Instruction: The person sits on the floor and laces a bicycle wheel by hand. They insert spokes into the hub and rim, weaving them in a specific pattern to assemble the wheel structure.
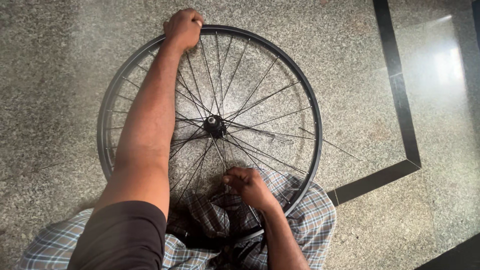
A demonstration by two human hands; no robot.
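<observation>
Gripping wheel rim [315, 130], left hand [184, 27] closed; right hand [247, 185] pinching spoke [218, 152], rim bottom hidden

Left hand [184, 27] is clamped on the far edge of a black bike wheel rim [311, 100], which rests against the person's checked cloth [305, 220] over a speckled stone floor [50, 60]. Right hand [248, 186] pinches a spoke [219, 152] below the hub [215, 122].
</observation>
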